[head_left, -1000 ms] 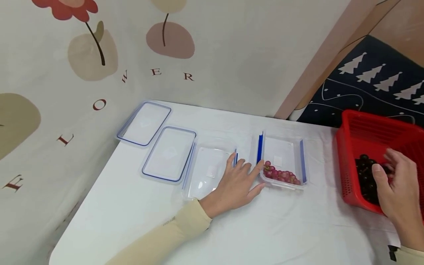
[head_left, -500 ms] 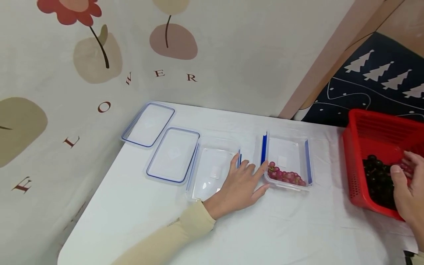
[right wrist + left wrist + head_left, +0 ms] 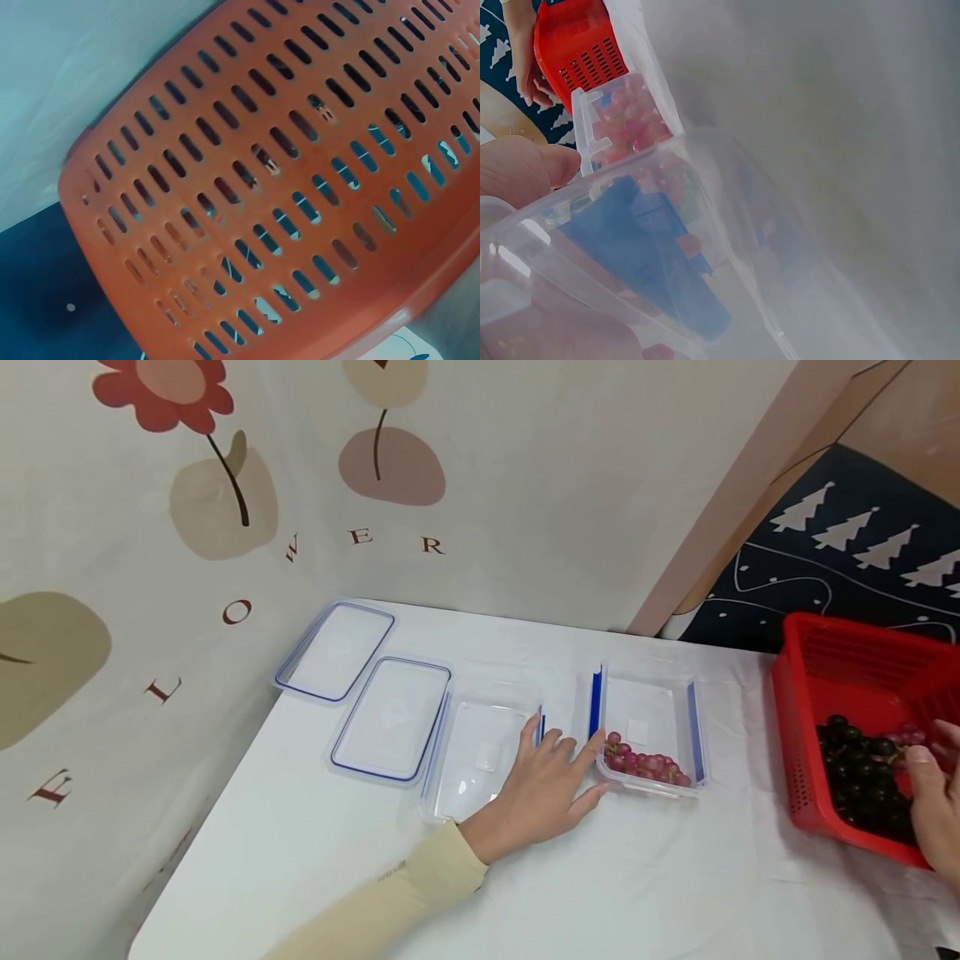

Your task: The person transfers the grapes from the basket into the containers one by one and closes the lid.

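My left hand [image 3: 528, 789] reaches over the right side of a clear plastic food container [image 3: 468, 760], fingers spread. Its forefinger touches the near left corner of a second clear container [image 3: 648, 697] with blue side clips. Red grapes [image 3: 645, 764] lie along that container's near end. In the left wrist view, the nearer container's see-through wall with a blue clip [image 3: 645, 255] fills the foreground. At the right edge of the head view, my right hand [image 3: 937, 802] reaches into a red basket [image 3: 795, 752], thumb apart from fingers, beside red grapes [image 3: 907, 733] and black grapes [image 3: 858, 772].
Two clear lids with blue seals lie to the left, a nearer lid [image 3: 393, 718] and a farther lid [image 3: 337, 652]. A white cloth covers the table [image 3: 600, 893]. A printed curtain [image 3: 525, 485] stands behind, and the basket's slotted wall [image 3: 247, 180] fills the right wrist view.
My right hand has moved rightward inside the basket, past the black grapes to beside the red ones. My left hand has stayed at the containers. The head view has shifted slightly.
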`<control>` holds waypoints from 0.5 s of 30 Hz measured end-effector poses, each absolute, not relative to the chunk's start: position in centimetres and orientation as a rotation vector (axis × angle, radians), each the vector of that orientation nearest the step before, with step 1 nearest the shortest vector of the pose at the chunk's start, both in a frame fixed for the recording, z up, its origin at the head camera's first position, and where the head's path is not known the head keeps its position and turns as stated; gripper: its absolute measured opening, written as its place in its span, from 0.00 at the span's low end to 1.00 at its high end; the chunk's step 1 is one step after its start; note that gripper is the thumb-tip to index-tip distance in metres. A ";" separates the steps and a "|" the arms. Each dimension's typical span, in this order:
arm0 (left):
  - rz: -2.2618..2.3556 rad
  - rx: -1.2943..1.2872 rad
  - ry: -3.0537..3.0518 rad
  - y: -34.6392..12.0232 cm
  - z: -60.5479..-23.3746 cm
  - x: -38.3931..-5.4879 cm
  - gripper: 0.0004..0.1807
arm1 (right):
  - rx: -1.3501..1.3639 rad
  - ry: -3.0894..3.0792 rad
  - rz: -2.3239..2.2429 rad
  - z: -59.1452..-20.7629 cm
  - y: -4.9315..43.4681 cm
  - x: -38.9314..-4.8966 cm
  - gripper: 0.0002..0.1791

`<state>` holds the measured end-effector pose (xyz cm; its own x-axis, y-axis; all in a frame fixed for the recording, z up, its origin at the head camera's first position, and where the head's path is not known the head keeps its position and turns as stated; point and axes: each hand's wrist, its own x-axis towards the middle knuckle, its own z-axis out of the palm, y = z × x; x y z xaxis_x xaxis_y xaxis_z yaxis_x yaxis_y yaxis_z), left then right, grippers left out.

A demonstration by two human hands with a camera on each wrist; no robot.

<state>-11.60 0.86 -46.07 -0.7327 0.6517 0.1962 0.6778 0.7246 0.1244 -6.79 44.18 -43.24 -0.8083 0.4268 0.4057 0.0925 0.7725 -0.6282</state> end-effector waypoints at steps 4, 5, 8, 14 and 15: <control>-0.282 -1.081 -2.787 1.0 -46.2 -11.6 0.38 | -0.360 -2.402 0.810 -43.5 44.5 -6.7 0.28; -0.286 -1.084 -2.788 1.0 -46.2 -11.6 0.38 | -0.364 -2.405 0.810 -43.5 44.6 -6.7 0.28; -0.290 -1.094 -2.791 1.1 -46.3 -11.5 0.38 | -0.396 -2.392 0.792 -43.6 44.8 -6.7 0.28; -0.287 -1.105 -2.789 1.5 -46.2 -11.5 0.38 | -0.380 -2.302 0.733 -43.9 45.5 -6.6 0.32; -0.286 -1.106 -2.787 1.5 -46.2 -11.5 0.38 | -0.362 -2.292 0.728 -43.9 45.6 -6.6 0.32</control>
